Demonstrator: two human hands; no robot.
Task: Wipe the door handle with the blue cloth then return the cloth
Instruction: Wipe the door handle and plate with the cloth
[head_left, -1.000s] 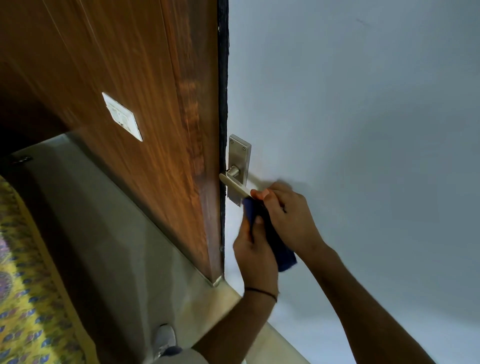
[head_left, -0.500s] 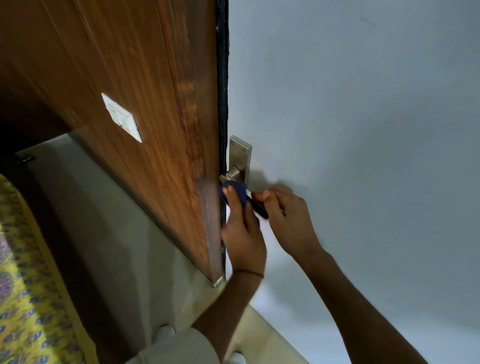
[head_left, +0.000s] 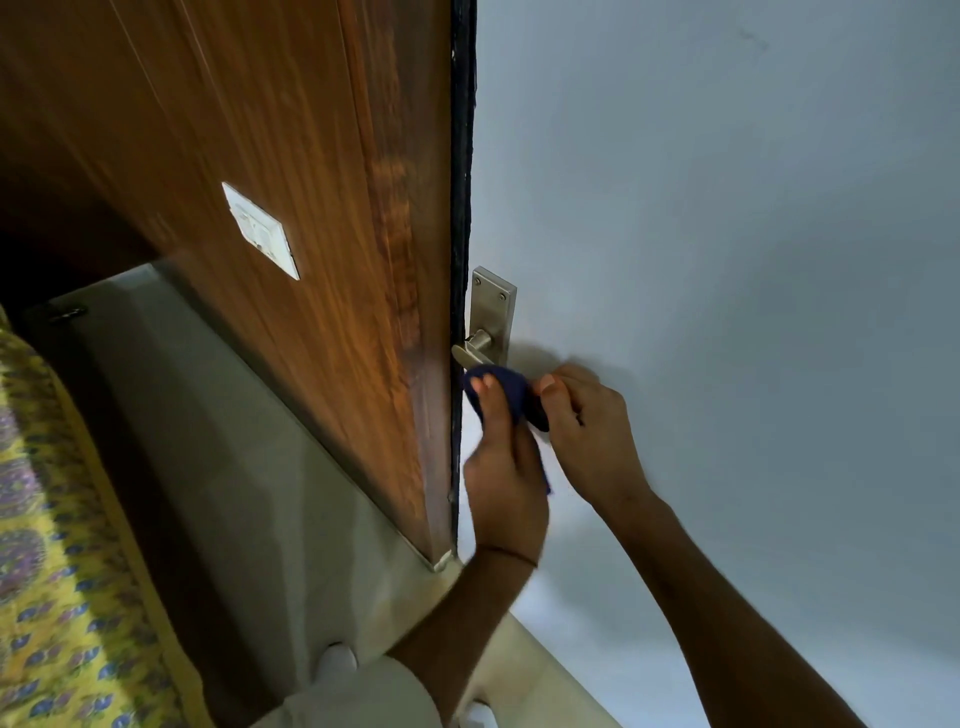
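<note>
A brushed-metal door handle (head_left: 474, 351) with its back plate (head_left: 493, 312) is fixed on a pale grey door (head_left: 727, 260). The blue cloth (head_left: 511, 387) is wrapped over the lever just below its root and hides most of the lever. My left hand (head_left: 501, 467) grips the cloth around the lever, thumb on top. My right hand (head_left: 587, 431) pinches the lever's outer end beside the cloth, and its fingertips touch the cloth's edge.
A brown wooden panel (head_left: 270, 208) with a white switch plate (head_left: 262, 231) stands left of the door, a black strip (head_left: 462, 208) between them. Grey floor (head_left: 208, 467) lies below, a yellow patterned fabric (head_left: 47, 571) at far left, and white footwear (head_left: 337, 660) near the bottom.
My left hand slid the cloth up the lever from beneath its outer end toward its root, then a little back outward. My right hand stayed at the lever's end.
</note>
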